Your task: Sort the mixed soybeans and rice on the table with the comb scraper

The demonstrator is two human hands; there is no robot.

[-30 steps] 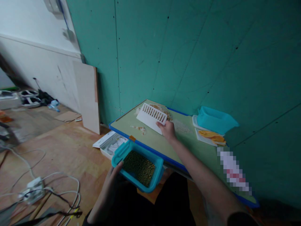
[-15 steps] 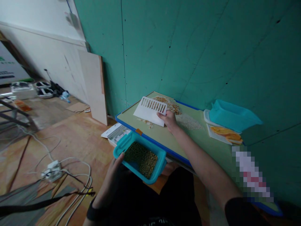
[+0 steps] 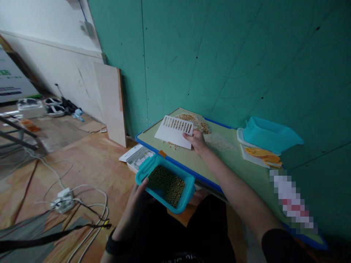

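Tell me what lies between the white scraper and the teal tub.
Head view: pale beans by the scraper, bare green tabletop, then the table's blue rim before the tub.

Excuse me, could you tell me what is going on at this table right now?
A person is at a green table with a blue edge. Their left hand holds a teal tub of green beans just below the table's near edge. Their right hand grips a white slotted scraper, set on the table by a small scatter of pale grains. Behind it lie yellowish beans and white grains; a second teal container sits farther right.
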